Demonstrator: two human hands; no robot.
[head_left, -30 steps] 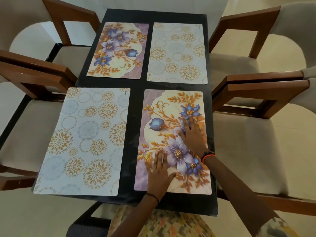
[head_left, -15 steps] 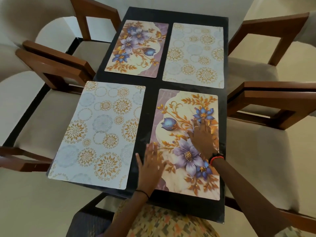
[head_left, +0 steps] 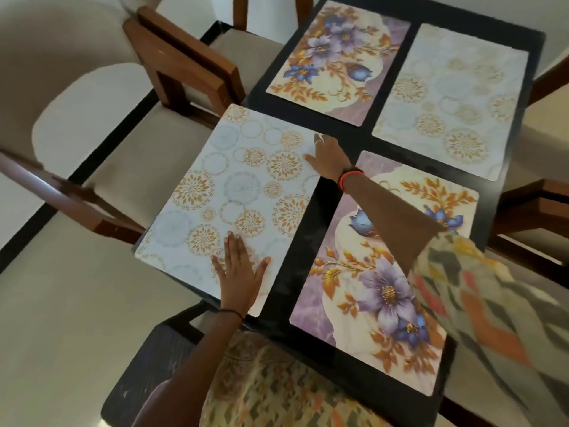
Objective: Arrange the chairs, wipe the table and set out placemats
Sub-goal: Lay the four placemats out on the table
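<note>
Fingers [head_left: 232, 246] of our left hand [head_left: 238, 272] lie spread flat on the pale rectangular placemat with gold medallions [head_left: 234, 192], near-left on the black bench [head_left: 317, 217]. Our right hand [head_left: 326, 155] presses its far edge, fingers straight. Both just left the purple floral placemat [head_left: 378, 297], which seems settled.

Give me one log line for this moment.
phase: placemat layout | left hand: flat on near circle-pattern placemat | right hand: flat on its far corner | table: four mats laid

Left hand [head_left: 238, 272], right hand [head_left: 328, 157] flat on circle-patterned placemat [head_left: 234, 192].
</note>
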